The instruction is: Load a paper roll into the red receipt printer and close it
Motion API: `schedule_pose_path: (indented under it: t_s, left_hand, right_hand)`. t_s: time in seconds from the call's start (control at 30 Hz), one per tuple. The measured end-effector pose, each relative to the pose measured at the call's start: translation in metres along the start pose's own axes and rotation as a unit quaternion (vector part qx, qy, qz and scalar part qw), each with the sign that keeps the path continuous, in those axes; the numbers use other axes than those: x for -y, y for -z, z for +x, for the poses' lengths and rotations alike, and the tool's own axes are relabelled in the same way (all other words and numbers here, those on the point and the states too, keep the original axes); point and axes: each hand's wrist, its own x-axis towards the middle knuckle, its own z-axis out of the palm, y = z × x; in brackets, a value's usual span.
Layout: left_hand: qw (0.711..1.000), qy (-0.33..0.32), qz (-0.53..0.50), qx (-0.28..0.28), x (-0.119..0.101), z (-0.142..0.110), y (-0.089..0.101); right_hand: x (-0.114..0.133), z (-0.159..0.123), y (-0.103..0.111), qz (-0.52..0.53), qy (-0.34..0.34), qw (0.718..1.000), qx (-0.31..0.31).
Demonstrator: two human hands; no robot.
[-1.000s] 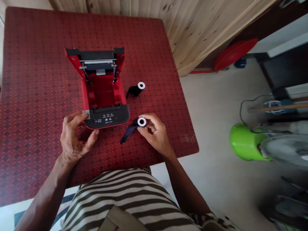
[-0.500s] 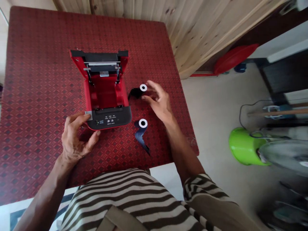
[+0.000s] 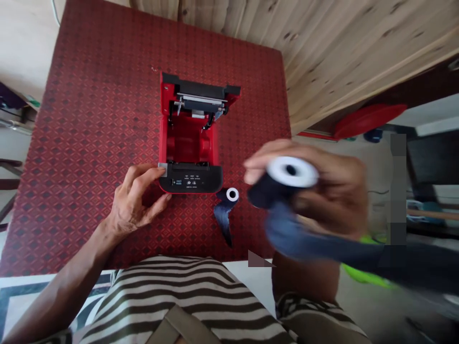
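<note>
A small red-and-black printer (image 3: 190,179) stands on the table with its lid (image 3: 201,98) raised. The bay (image 3: 188,143) inside shows bare red plastic. My left hand (image 3: 134,198) grips the front left corner, fingers on a grey patch on top and thumb at the front edge. Close to the camera, my right hand (image 3: 333,186) is closed around a dark paper roll (image 3: 265,191) with a white end and a dark hole. Its loose dark strip (image 3: 322,243) trails off to the right, blurred. A second such roll (image 3: 232,194) stands by the printer's front right corner, its tail on the table.
The red patterned table (image 3: 107,119) meets a wooden plank wall (image 3: 244,21) at the back. Beyond its right edge are a red rounded object (image 3: 369,119) and a partly hidden green plastic object (image 3: 369,277) on the floor.
My right hand let go of the nearer roll, reached to the farther one and lifted it toward the camera. The view shifted; my left hand stayed on the printer.
</note>
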Motion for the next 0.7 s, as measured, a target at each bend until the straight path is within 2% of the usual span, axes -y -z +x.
schedule_pose_path:
  t_s: [0.07,0.2,0.3,0.53,0.7]
  left_hand:
    - [1.0,0.003,0.001,0.005,0.001,-0.002,0.0]
    - [1.0,-0.015,0.009,0.01,0.004,-0.004,-0.001]
    - [1.0,-0.014,0.01,0.007,0.004,-0.005,-0.001]
    - [1.0,-0.003,0.002,0.029,-0.003,-0.003,0.002]
    - [0.999,0.002,0.009,0.039,-0.004,-0.003,0.003]
  right_hand:
    - [0.0,0.018,-0.014,-0.086,0.013,0.994,0.068]
    - [-0.018,0.049,-0.049,-0.244,0.048,0.965,0.08]
    - [-0.022,0.061,-0.066,-0.321,0.022,0.939,0.119]
    - [-0.016,0.082,-0.082,-0.421,-0.069,0.878,0.218]
    - [-0.022,0.094,-0.083,-0.416,-0.109,0.866,0.257]
